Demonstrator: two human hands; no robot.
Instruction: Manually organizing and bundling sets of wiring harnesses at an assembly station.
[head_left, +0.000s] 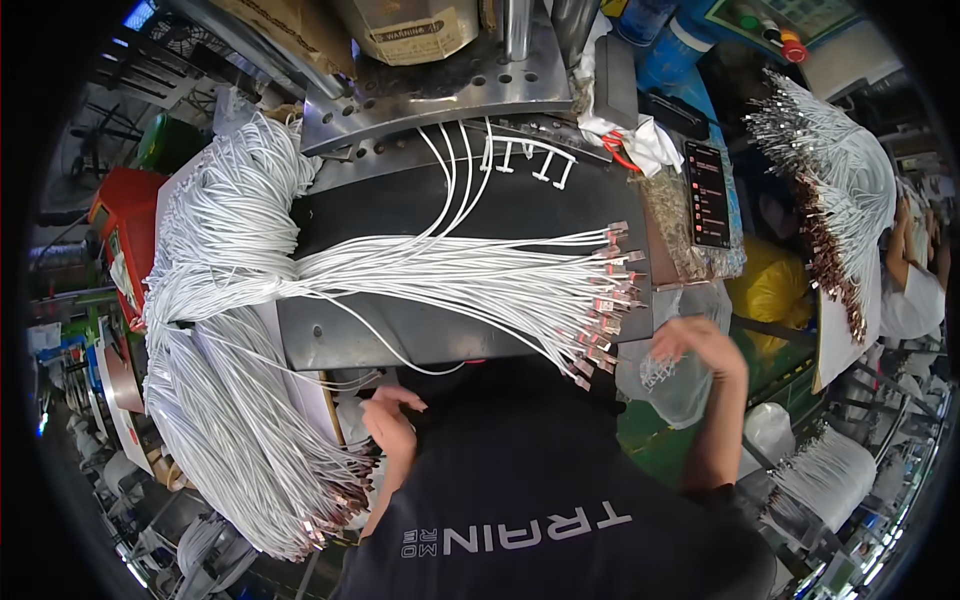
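Observation:
A fan of white cables (470, 270) with metal connector ends at the right lies across a dark work surface (350, 340). Close to its front edge is my left hand (390, 420), fingers loosely bent and apart, with nothing visible in them. My right hand (700, 345) hovers over a clear plastic bag (680, 395) of small white pieces (657, 372), right of the connectors; its fingers are bent downward and apart. Several cables run up to the metal press plate (440, 100). White moulded plastic strips (530, 155) lie below that plate.
Thick cable bundles (240, 200) hang over the left side, their ends dropping toward the lower left (260, 440). At the right are a phone (707, 195), a yellow bag (775, 285) and another cable bundle (840, 190). A red box (125, 235) stands far left. Another person (910, 290) sits far right.

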